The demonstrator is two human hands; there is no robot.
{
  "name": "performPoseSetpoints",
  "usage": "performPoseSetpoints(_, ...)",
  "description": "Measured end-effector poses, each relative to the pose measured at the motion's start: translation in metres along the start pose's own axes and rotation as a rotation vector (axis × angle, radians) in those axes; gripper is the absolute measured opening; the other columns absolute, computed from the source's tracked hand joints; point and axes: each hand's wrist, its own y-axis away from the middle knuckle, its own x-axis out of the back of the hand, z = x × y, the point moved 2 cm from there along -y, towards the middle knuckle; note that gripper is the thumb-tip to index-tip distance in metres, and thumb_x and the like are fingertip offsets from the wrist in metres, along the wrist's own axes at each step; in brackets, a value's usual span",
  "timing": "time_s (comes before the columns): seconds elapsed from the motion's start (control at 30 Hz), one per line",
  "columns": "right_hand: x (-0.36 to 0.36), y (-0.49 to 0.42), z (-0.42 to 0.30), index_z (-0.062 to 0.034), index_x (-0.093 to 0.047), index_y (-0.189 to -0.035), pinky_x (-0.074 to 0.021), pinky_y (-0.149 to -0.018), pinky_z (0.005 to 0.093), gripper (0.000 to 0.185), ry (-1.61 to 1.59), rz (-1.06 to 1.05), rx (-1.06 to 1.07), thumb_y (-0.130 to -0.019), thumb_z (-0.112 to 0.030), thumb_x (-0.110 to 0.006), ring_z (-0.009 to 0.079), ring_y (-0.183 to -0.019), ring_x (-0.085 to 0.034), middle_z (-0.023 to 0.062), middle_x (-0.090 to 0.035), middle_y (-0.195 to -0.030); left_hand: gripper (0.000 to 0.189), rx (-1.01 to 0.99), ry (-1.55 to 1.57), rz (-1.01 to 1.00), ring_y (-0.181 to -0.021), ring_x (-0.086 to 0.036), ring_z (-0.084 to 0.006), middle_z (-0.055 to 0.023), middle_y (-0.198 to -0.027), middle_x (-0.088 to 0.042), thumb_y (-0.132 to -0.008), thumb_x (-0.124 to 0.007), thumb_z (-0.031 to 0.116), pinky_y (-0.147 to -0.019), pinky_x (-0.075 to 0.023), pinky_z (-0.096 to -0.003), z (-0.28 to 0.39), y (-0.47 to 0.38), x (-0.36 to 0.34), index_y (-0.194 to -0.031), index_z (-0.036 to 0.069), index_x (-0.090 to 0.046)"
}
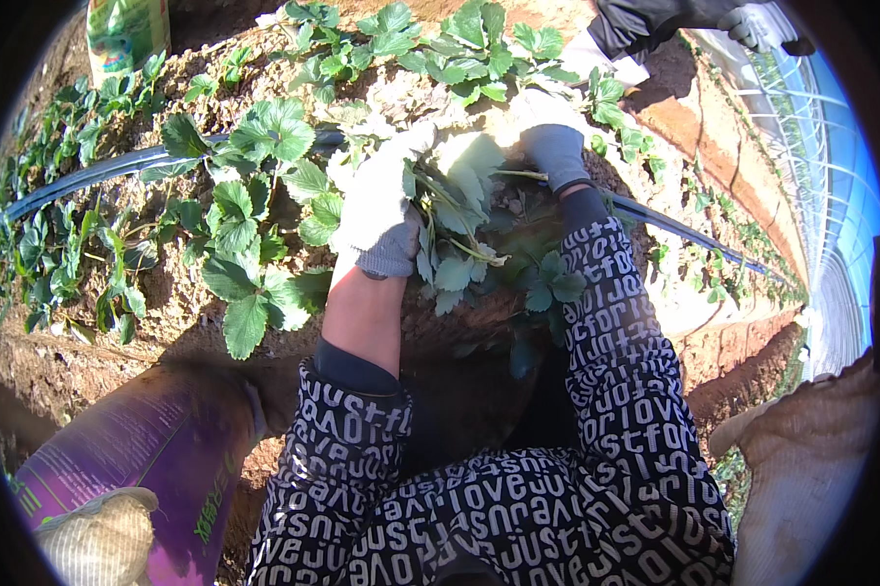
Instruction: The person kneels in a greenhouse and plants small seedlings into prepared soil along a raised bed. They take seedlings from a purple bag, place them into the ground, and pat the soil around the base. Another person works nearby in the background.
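Strawberry plants with toothed green leaves grow in rows on a raised soil bed. My left hand, in a pale knit glove, is closed around a bunch of cut or pulled leaves and stems, which hangs to its right. My right hand, in a similar glove, reaches down at the bed right of the bunch; glare washes out its fingers, so its grip does not show. A leaf stem ends near its wrist. A dark drip irrigation hose runs along the bed, passing behind both hands.
A co-worker's gloved hand and dark sleeve are at the upper right. A green and white bag stands at the upper left. A purple printed sack lies at the lower left. The greenhouse's blue-lit wall curves along the right.
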Motion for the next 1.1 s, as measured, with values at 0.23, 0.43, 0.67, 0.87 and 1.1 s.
performPoseSetpoints(0.23, 0.023, 0.076, -0.029, -0.0073, -0.067, -0.081, -0.0512, -0.077, 0.0459, 0.020, -0.349, 0.484, 0.208, -0.084, -0.026, -0.061, 0.0327, -0.089, -0.065, 0.0125, -0.066, -0.084, 0.040, -0.162, -0.063, 0.045, -0.097, -0.062, -0.0190, -0.0114, -0.108, -0.068, -0.095, -0.060, 0.031, -0.087, -0.0490, -0.0325, 0.002, 0.000, 0.001, -0.114, -0.003, -0.066)
performPoseSetpoints(0.43, 0.092, 0.102, -0.053, -0.0122, -0.070, -0.086, -0.0489, -0.063, 0.0437, 0.015, -0.066, 0.165, 0.175, -0.081, -0.026, -0.065, 0.0246, -0.079, -0.067, 0.0063, -0.069, -0.087, 0.041, 0.128, 0.024, 0.160, -0.119, -0.057, -0.0219, -0.0162, -0.132, -0.060, -0.096, -0.059, 0.020, -0.102, -0.0438, -0.0318, 0.020, 0.003, -0.026, -0.130, -0.004, -0.058)
performPoseSetpoints(0.67, 0.116, 0.143, -0.074, -0.0117, -0.063, -0.075, -0.0438, -0.056, 0.0425, 0.018, -0.237, 0.351, 0.619, -0.086, -0.026, -0.061, 0.0272, -0.064, -0.061, 0.0086, -0.061, -0.068, 0.041, 0.292, 0.190, 0.107, -0.107, -0.060, -0.0164, -0.0105, -0.121, -0.063, -0.096, -0.059, 0.018, -0.090, -0.0480, -0.0290, 0.002, -0.009, -0.011, -0.131, -0.002, -0.055)
performPoseSetpoints(0.87, 0.059, 0.055, 0.041, -0.0080, -0.071, -0.088, -0.0534, -0.076, 0.0439, 0.022, -0.162, 0.133, -0.004, -0.086, -0.024, -0.055, 0.0334, -0.086, -0.068, 0.0149, -0.071, -0.092, 0.033, 0.060, 0.095, 0.015, -0.093, -0.066, -0.0185, -0.0094, -0.104, -0.070, -0.088, -0.068, 0.015, -0.082, -0.0526, -0.0293, 0.009, 0.003, -0.003, -0.117, -0.003, -0.067)
performPoseSetpoints(1.1, -0.031, -0.033, 0.106, -0.0092, -0.067, -0.103, -0.0533, -0.075, 0.0450, 0.025, -0.180, 0.199, 0.077, -0.086, -0.017, -0.051, 0.0342, -0.083, -0.067, 0.0167, -0.070, -0.095, 0.034, 0.116, 0.326, -0.101, -0.101, -0.065, -0.0217, -0.0130, -0.111, -0.068, -0.091, -0.064, 0.016, -0.091, -0.0513, -0.0326, 0.003, -0.001, -0.007, -0.117, -0.005, -0.064)
